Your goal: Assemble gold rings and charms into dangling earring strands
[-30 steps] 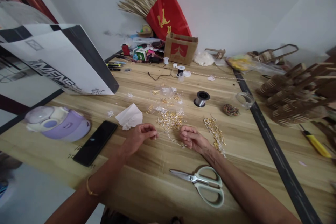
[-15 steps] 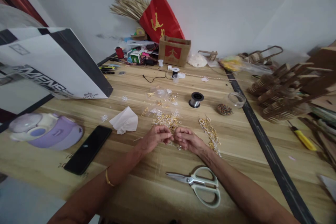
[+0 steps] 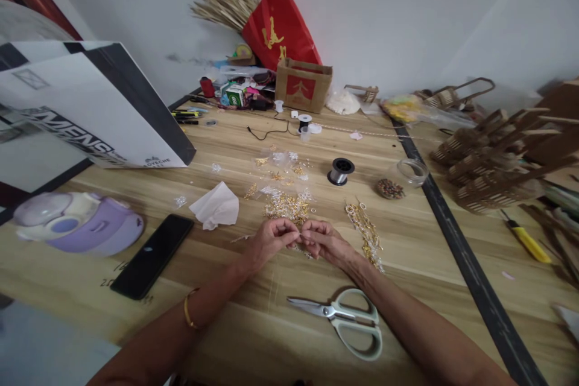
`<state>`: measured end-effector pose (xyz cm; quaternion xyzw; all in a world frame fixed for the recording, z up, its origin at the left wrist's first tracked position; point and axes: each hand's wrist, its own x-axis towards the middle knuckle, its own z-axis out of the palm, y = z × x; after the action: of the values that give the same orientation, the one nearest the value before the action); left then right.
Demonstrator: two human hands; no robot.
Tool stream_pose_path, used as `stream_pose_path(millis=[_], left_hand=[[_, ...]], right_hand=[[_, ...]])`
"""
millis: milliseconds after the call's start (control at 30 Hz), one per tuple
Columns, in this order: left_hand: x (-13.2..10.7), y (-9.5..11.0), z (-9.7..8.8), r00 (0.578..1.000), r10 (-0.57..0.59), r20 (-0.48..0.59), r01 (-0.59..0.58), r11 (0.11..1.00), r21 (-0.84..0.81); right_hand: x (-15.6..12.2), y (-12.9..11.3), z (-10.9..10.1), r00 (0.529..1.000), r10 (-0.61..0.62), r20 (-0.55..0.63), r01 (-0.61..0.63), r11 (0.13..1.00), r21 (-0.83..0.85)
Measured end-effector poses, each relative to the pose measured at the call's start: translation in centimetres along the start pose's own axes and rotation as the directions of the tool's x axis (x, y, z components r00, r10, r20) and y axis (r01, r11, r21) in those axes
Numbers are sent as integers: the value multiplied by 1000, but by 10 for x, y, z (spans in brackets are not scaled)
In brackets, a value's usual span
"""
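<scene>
Together, the left hand point(image 3: 274, 241) and right hand point(image 3: 324, 239) pinch a tiny indistinct piece point(image 3: 300, 234). Heaped gold-and-silver shiny bits point(image 3: 284, 206) lie just beyond, toward the wooden worktop's point(image 3: 246, 319) far edge.

Single head-worn view, close in; faces forward and down over bench point(image 3: 244, 329); left hand point(image 3: 270, 240) and right hand point(image 3: 327, 242) sit near frame centre, wall point(image 3: 384, 18) at top.

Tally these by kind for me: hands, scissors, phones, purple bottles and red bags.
Hands: 2, the left hand and right hand
Scissors: 1
Phone: 1
Purple bottle: 1
Red bag: 1
Total: 6
</scene>
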<state>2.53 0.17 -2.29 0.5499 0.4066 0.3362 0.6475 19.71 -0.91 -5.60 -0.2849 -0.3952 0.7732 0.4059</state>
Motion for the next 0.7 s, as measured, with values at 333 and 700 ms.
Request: stream_pose_path(millis=[333, 700], left_hand=[[-6, -12, 0, 937, 344, -65, -259, 806, 533], [-9, -16, -1, 853, 518, 68, -417, 596, 686]], right_hand=[[1, 2, 1, 1000, 2, 8, -2, 1000, 23], [2, 3, 2, 1000, 2, -3, -2, 1000, 26]])
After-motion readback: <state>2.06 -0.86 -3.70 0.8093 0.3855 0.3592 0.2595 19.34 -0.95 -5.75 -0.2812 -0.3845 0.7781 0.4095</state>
